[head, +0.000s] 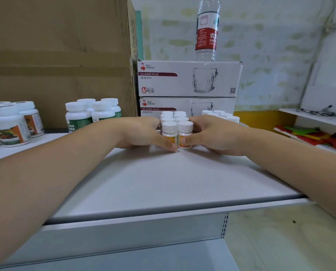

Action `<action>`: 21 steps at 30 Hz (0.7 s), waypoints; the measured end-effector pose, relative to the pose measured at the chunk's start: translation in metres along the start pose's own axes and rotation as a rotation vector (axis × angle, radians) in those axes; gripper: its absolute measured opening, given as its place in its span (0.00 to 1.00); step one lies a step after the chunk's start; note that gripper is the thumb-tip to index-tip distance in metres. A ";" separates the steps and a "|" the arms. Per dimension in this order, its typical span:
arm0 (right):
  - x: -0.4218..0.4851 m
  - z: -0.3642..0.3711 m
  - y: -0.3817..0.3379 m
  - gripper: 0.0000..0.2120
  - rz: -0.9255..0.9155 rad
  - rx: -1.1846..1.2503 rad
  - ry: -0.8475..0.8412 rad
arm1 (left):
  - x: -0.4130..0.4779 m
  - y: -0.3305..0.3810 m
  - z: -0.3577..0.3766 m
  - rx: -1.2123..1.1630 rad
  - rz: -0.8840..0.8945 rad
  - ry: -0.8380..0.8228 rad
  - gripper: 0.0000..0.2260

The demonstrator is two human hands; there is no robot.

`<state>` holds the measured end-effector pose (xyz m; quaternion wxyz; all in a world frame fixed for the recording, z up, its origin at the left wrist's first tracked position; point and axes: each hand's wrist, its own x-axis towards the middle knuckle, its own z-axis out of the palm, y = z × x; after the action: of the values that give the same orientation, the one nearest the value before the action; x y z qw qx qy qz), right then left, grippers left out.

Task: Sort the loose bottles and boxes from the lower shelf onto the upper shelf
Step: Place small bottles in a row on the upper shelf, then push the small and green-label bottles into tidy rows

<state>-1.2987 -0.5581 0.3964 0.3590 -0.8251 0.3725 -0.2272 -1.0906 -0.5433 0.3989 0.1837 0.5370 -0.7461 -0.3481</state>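
Several small white-capped bottles with orange labels stand in two rows on the white upper shelf. My left hand cups the left side of this cluster, its thumb lying along the front of the nearest bottle. My right hand cups the right side, with its thumb pressed on the front right bottle. The fingers of both hands are hidden behind the bottles. The lower shelf shows at the bottom edge with nothing visible on it.
Green-labelled bottles and orange-labelled larger bottles stand at left before a big cardboard box. Two glass-mug boxes are stacked behind, a water bottle on top. More small white bottles stand at right.
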 end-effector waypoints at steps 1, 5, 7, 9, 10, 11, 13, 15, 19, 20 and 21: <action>0.001 0.001 0.000 0.14 0.001 -0.004 0.007 | 0.000 0.001 0.000 -0.001 0.007 -0.003 0.31; 0.003 0.003 0.000 0.15 0.013 -0.013 0.027 | 0.001 0.000 -0.001 -0.018 0.021 -0.005 0.28; 0.003 0.003 0.001 0.13 0.014 -0.018 0.028 | 0.002 -0.002 0.000 -0.002 0.020 -0.005 0.29; 0.003 0.003 0.002 0.10 0.014 -0.017 0.040 | 0.003 -0.001 0.000 0.011 0.017 -0.004 0.31; 0.003 0.003 0.002 0.10 0.012 -0.016 0.047 | 0.003 0.000 0.001 0.006 0.014 -0.006 0.30; 0.004 0.003 0.002 0.09 0.013 -0.016 0.053 | 0.003 0.001 0.002 -0.006 0.013 -0.010 0.29; 0.004 0.004 0.002 0.09 0.021 -0.021 0.057 | 0.001 0.004 0.004 -0.033 0.012 -0.010 0.25; 0.005 0.004 0.002 0.11 0.034 -0.025 0.062 | 0.000 0.006 0.006 -0.040 0.012 -0.004 0.22; 0.003 0.007 -0.002 0.21 0.057 -0.040 0.071 | -0.002 0.008 0.007 -0.029 -0.001 -0.007 0.20; 0.004 0.007 -0.003 0.23 0.058 -0.046 0.072 | -0.002 0.008 0.007 -0.029 -0.001 -0.009 0.19; 0.004 0.008 -0.003 0.26 0.056 -0.055 0.070 | -0.001 0.008 0.007 -0.030 -0.001 -0.008 0.18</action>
<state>-1.2898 -0.5562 0.3944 0.3290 -0.8156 0.4138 -0.2353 -1.1006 -0.5386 0.3999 0.1888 0.5333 -0.7412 -0.3615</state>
